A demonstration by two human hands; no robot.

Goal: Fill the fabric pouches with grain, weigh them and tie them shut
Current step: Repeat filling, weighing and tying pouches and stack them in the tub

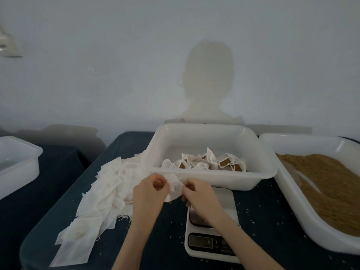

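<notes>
Both hands hold one white fabric pouch (174,189) above the dark table, in front of the middle bin. My left hand (149,189) pinches its left edge and my right hand (196,193) pinches its right edge. A heap of empty white pouches (101,195) lies to the left. The middle white bin (210,174) holds several pouches with grain in them (210,161). At the right a large white tray (292,193) holds loose brown grain (331,184). A white digital scale (212,236) sits under my right forearm, its platform bare.
Another white bin (17,164) stands at the far left on a separate dark surface. Scattered grains lie on the dark tablecloth (167,230) around the scale. A pale wall stands close behind the bins.
</notes>
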